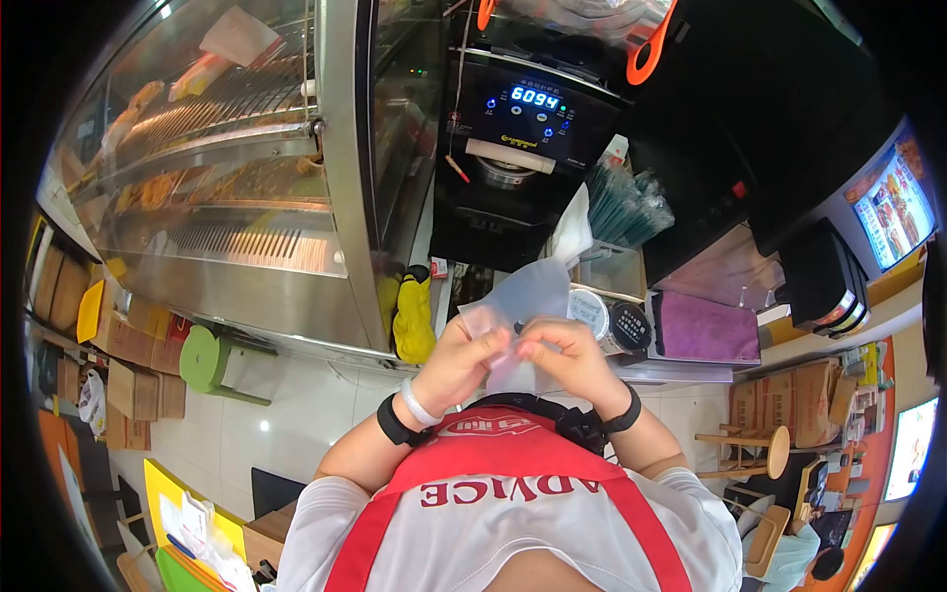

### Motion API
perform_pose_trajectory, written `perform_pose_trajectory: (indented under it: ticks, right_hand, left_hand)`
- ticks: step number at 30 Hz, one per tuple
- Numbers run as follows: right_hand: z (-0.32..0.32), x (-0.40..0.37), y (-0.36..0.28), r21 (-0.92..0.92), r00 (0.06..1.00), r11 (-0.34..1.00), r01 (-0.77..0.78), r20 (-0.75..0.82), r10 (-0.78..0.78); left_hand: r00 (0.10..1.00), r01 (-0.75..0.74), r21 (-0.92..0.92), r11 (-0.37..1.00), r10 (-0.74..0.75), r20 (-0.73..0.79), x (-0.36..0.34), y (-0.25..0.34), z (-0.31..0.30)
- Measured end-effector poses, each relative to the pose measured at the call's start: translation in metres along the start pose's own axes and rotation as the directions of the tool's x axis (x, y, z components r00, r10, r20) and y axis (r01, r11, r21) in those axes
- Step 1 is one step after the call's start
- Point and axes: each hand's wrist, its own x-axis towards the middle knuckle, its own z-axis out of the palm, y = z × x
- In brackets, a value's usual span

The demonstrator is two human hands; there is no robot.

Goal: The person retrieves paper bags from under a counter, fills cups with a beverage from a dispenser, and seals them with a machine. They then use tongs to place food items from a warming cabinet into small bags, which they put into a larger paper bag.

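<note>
1. The left hand (464,353) is closed in a pinch on the lower edge of a translucent plastic bag (531,294), thumb and fingertips pressed together on the film.
2. The right hand (569,353) is clamped on the same edge just beside the left, its fingers curled in and touching the bag.
3. The bag is held up in front of the chest, between the person and the counter, and rises from the two hands towards the machine behind it.
4. The left wrist bears a white bracelet (418,405) and a black band (393,426). The right wrist bears another black wristband (625,414).
5. The person wears a red apron (493,464) with white lettering that reads "ADVICE", seen upside down from above. A smaller white line higher on the bib is too small to read.
6. Behind the bag stands a black cup-sealing machine (523,148). Its blue digital display (534,98) shows "6094", and a yellowish brand mark under it is not legible.
7. Right of the machine lies a bundle of green wrapped straws (623,205). Below it sit two round lidded tins (612,321), and the writing on the darker one is unreadable.
8. A purple cloth (702,329) lies on the counter beside the tins.
9. To the left is a glass heated display cabinet (227,178) with fried food on its racks, and yellow gloves (414,316) hang at its corner.
10. On the floor at left are a green stool (202,357) and cardboard boxes (133,347). At far right a menu screen (893,207) shows food pictures.
</note>
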Motion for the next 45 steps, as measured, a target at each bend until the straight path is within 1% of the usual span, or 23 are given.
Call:
perform_pose_trajectory:
  ticks: [2,3,5,7,9,10,11,12,13,15,16,18,20,21,24,27,30,32,34,36,39,43,45]
  right_hand:
    - [-0.002,0.002,0.002,0.093,0.996,0.996,-0.019,-0.091,0.028]
    - [-0.001,0.002,0.001,0.093,0.996,0.995,-0.019,-0.087,0.028]
    - [0.002,0.005,-0.003,0.089,0.994,0.996,0.003,-0.107,0.006]
    - [0.004,0.006,0.002,0.088,0.997,0.996,-0.012,-0.071,0.018]
    - [0.006,0.007,0.003,0.086,0.999,0.996,-0.026,-0.034,0.029]
    - [0.007,0.008,0.002,0.047,0.998,0.997,-0.056,-0.036,0.058]
    - [0.007,0.008,0.001,0.007,0.995,0.996,-0.087,-0.039,0.087]
    - [0.007,0.008,0.002,0.007,0.996,0.996,-0.086,-0.035,0.086]
    - [0.005,0.007,0.005,-0.058,0.999,0.997,-0.052,-0.017,0.051]
    - [0.004,0.007,0.005,-0.124,1.0,0.992,-0.016,0.006,0.017]
    - [0.004,0.008,0.003,-0.141,1.0,0.99,0.023,-0.009,-0.024]
    - [0.006,0.008,-0.005,-0.159,0.998,0.985,0.063,-0.019,-0.066]
    - [0.011,0.007,-0.013,-0.058,0.999,0.998,0.011,-0.041,-0.014]
    - [0.012,0.007,-0.013,-0.058,0.999,0.998,0.012,-0.039,-0.015]
    - [0.014,0.008,-0.008,-0.066,0.997,0.998,-0.005,-0.078,0.0]
    - [0.015,0.007,-0.008,-0.076,0.997,0.997,0.009,-0.08,-0.015]
    - [0.018,0.007,-0.015,-0.04,0.999,0.998,0.042,-0.021,-0.043]
    - [0.02,0.007,-0.012,-0.002,0.999,0.999,-0.035,-0.03,0.035]
    - [0.023,0.006,-0.016,-0.024,0.998,0.998,-0.053,-0.042,0.052]
    - [0.026,0.004,-0.016,-0.045,0.996,0.997,-0.07,-0.054,0.068]
    - [0.028,0.001,-0.01,0.016,0.999,0.999,-0.029,-0.032,0.029]
    - [0.032,-0.001,-0.01,0.018,0.999,0.998,-0.054,-0.001,0.054]
    - [0.035,-0.002,-0.009,0.047,0.997,0.996,-0.082,0.004,0.082]
  left_hand:
    - [0.999,0.007,0.003,1.0,-0.007,-0.04,0.001,0.003,0.002]
    - [0.997,0.014,0.005,1.0,-0.013,-0.078,0.001,0.004,0.003]
    - [0.998,-0.029,0.068,0.997,0.033,-0.048,0.0,0.003,-0.001]
    - [0.997,-0.073,0.129,0.989,0.075,-0.017,-0.001,0.004,0.002]
    - [0.993,0.008,0.189,0.982,0.015,-0.119,-0.001,0.006,0.013]
    - [0.992,0.005,0.189,0.982,0.018,-0.121,-0.001,0.005,0.008]
    - [0.994,0.023,0.101,0.995,-0.012,-0.107,-0.002,0.002,-0.001]
    - [0.995,0.042,0.012,0.999,-0.041,-0.09,-0.002,0.003,-0.004]
    - [0.995,0.039,0.011,0.999,-0.037,-0.091,-0.003,0.003,-0.004]
    - [0.988,-0.066,0.065,0.996,0.075,-0.137,-0.003,0.005,0.001]
    - [0.987,-0.069,0.064,0.996,0.077,-0.138,-0.004,0.004,0.0]
    - [0.992,-0.099,0.205,0.974,0.113,-0.06,-0.007,0.003,-0.001]
    - [0.99,-0.116,0.243,0.963,0.132,-0.051,-0.008,0.002,0.0]
    - [0.988,-0.131,0.281,0.951,0.148,-0.039,-0.008,0.002,0.001]
    - [0.979,-0.16,0.208,0.965,0.182,-0.087,-0.01,0.007,0.01]
    - [0.981,-0.144,0.141,0.98,0.16,-0.111,-0.015,0.008,0.009]
    - [0.978,-0.099,0.192,0.976,0.131,-0.16,-0.018,0.008,0.01]
    - [0.981,-0.118,0.241,0.963,0.15,-0.123,-0.018,0.003,0.003]
    - [0.982,-0.138,0.29,0.947,0.169,-0.086,-0.021,0.003,0.002]
    - [0.986,-0.088,0.142,0.986,0.107,-0.131,-0.026,0.008,0.007]
    - [0.987,-0.085,0.072,0.994,0.094,-0.13,-0.031,0.005,0.002]
    - [0.986,-0.081,0.076,0.994,0.091,-0.14,-0.039,0.01,0.0]
    - [0.99,-0.02,0.123,0.992,0.037,-0.134,-0.044,0.013,-0.008]
